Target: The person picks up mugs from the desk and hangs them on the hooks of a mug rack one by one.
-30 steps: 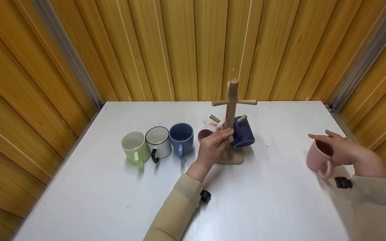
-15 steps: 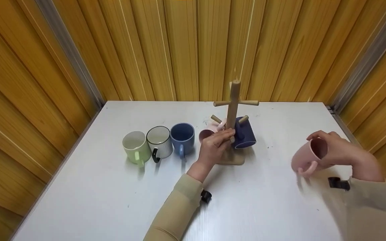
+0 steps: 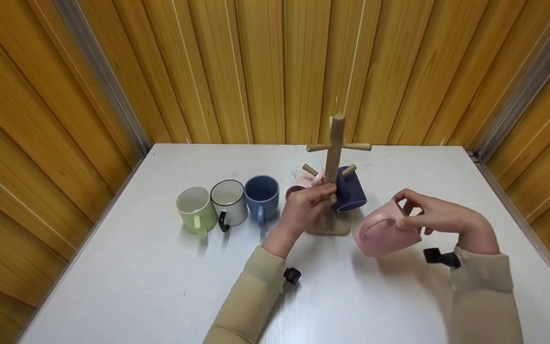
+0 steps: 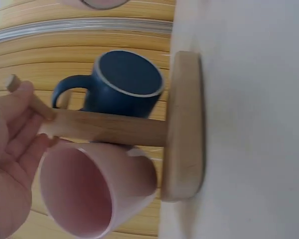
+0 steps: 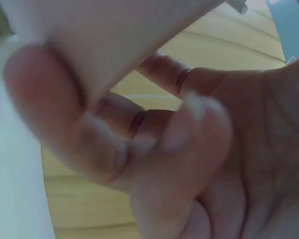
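My left hand (image 3: 301, 210) grips the post of a wooden mug tree (image 3: 334, 160) by a lower peg. On the tree hang a dark blue mug (image 3: 355, 193) at its right and a pink mug (image 4: 132, 174) at its left, partly covered by my hand in the head view. My right hand (image 3: 451, 222) pinches a second pink mug (image 3: 380, 241) at its rim, thumb on the outside. That mug is tilted, its base towards the tree and its handle facing up, just right of the tree's base. In the right wrist view, its wall is close and blurred.
Left of the tree, a blue mug (image 3: 262, 196), a white mug (image 3: 229, 205) with black handle and a light green mug (image 3: 196, 210) stand upright in a row. All is on a white table (image 3: 160, 286), with wood-patterned walls (image 3: 256, 71) behind and beside it.
My right hand has lifted the pink mug from the table's right side and carried it left towards the tree, tipping it over and turning its handle up. My left hand keeps its hold.
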`<act>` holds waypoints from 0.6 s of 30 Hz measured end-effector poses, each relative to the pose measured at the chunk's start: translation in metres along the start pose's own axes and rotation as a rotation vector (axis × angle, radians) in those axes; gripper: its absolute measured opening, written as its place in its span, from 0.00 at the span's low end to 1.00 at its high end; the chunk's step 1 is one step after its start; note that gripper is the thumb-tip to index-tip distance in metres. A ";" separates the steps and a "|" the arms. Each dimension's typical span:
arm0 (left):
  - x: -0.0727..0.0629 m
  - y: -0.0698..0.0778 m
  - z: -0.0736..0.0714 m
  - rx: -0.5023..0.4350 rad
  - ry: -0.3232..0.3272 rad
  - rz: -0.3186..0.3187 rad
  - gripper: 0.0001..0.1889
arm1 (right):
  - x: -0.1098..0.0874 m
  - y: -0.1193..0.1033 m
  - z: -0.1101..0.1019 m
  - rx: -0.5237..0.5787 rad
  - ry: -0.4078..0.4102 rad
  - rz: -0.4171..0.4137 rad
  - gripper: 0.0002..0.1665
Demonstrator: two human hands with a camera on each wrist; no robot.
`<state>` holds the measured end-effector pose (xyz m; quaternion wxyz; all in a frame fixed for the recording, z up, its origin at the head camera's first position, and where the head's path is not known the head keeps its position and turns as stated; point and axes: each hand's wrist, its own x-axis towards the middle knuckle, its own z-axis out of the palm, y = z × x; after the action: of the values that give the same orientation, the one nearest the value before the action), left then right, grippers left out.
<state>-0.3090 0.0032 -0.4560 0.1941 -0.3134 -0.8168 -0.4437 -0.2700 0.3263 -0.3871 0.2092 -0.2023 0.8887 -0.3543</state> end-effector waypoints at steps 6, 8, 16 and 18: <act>0.004 0.026 -0.032 0.034 -0.158 -0.238 0.10 | 0.019 -0.011 0.013 0.130 -0.086 -0.105 0.20; 0.004 0.033 -0.043 0.038 -0.266 -0.268 0.09 | 0.023 -0.015 0.016 0.198 -0.117 -0.113 0.19; 0.001 0.038 -0.054 -0.049 -0.714 -0.236 0.26 | 0.041 -0.022 0.027 0.328 -0.132 -0.072 0.26; 0.001 0.038 -0.051 -0.053 -0.737 -0.254 0.28 | 0.047 -0.022 0.030 0.348 -0.137 -0.068 0.28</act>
<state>-0.2813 -0.0237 -0.4055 -0.1767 -0.3532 -0.8522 -0.3431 -0.2890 0.2715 -0.4014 0.2888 -0.2164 0.7904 -0.4949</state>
